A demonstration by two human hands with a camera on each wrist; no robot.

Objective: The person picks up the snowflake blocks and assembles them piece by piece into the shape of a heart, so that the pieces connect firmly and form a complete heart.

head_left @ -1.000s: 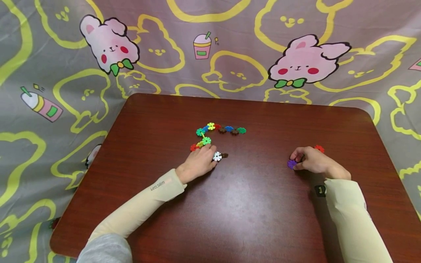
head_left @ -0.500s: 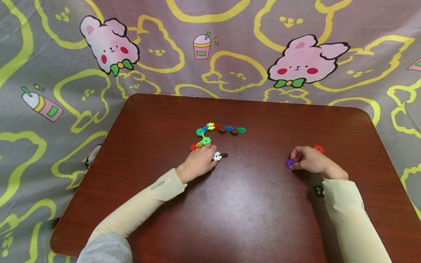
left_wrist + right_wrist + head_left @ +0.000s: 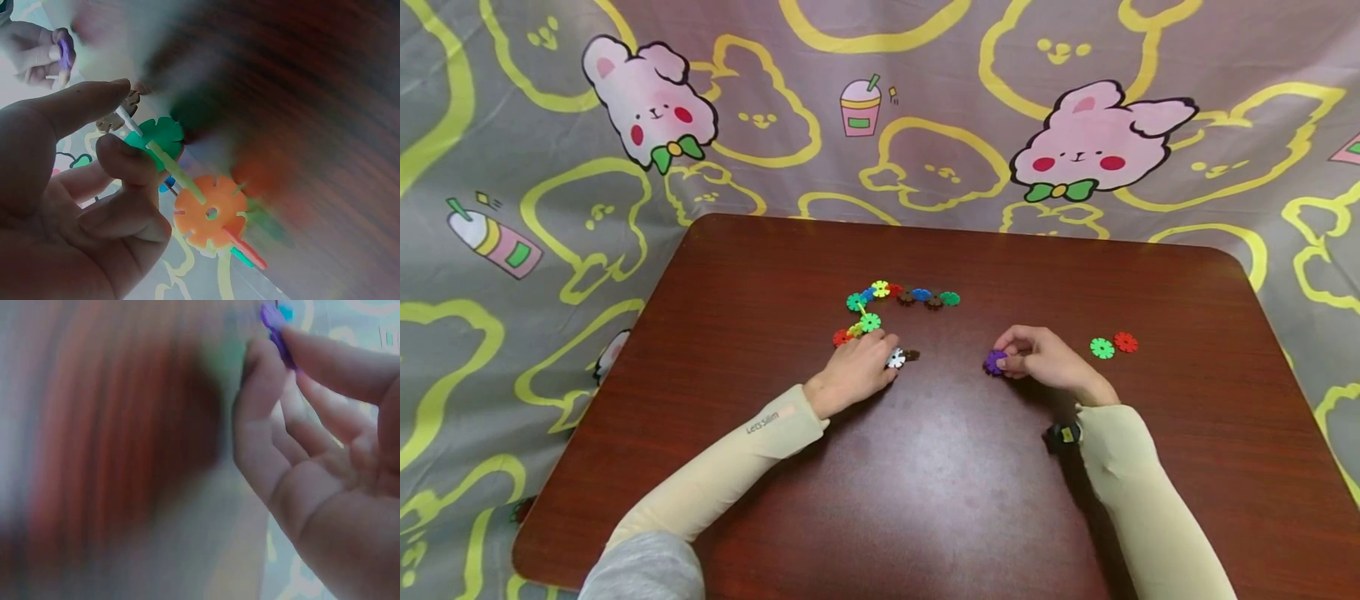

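My left hand (image 3: 856, 372) pinches a white notched snowflake disc (image 3: 896, 358) near one end of a chain of interlocked discs. A brown disc (image 3: 913, 355) sticks out to the right of it. In the left wrist view the thumb and finger meet at the white disc's edge, with a green disc (image 3: 161, 139) and an orange disc (image 3: 211, 211) linked behind. To the right, my right hand (image 3: 1043, 360) pinches a purple snowflake disc (image 3: 995, 362) by thumb and fingertips, low over the table. The left fingers hide part of the chain.
The chain curves back and then right across the brown table (image 3: 970, 500), ending at a dark green disc (image 3: 951, 298). A loose light green disc (image 3: 1102, 348) and a red disc (image 3: 1125, 342) lie at the right. A patterned cloth (image 3: 925, 100) hangs behind the table.
My right hand has moved left with the purple disc, toward the chain, and the loose light green disc has come into sight. The left hand has hardly moved.
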